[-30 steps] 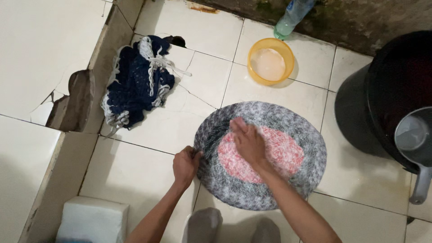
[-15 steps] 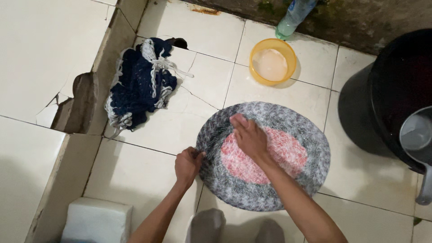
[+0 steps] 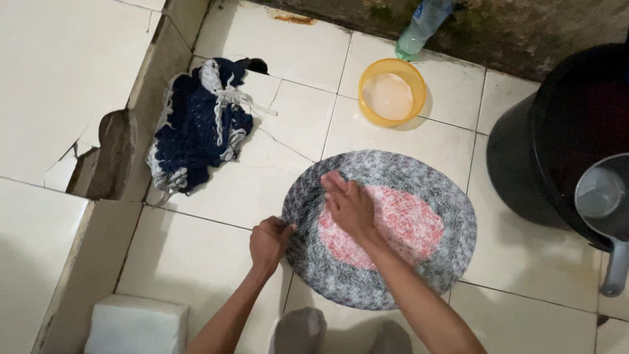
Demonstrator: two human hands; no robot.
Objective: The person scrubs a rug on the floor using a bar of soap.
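Note:
A round shaggy mat (image 3: 426, 190), grey with a pink-red centre, lies flat on the white tiled floor. My left hand (image 3: 267, 244) is closed on the mat's left edge, pinching it. Flat on the mat, my right hand (image 3: 347, 204) presses its fingers over the left side where the grey meets the pink. Both forearms reach in from the bottom of the view.
A crumpled navy and white knitted cloth (image 3: 196, 128) lies to the left by a broken tile step (image 3: 105, 157). A yellow bowl (image 3: 393, 92) and a plastic bottle (image 3: 419, 29) stand behind. A black bucket (image 3: 563, 144) with a grey scoop (image 3: 603, 196) stands right. A white block (image 3: 134, 324) sits bottom left.
My right hand has slid a little to the left across the mat. My left hand keeps its hold on the edge. The view shifted slightly.

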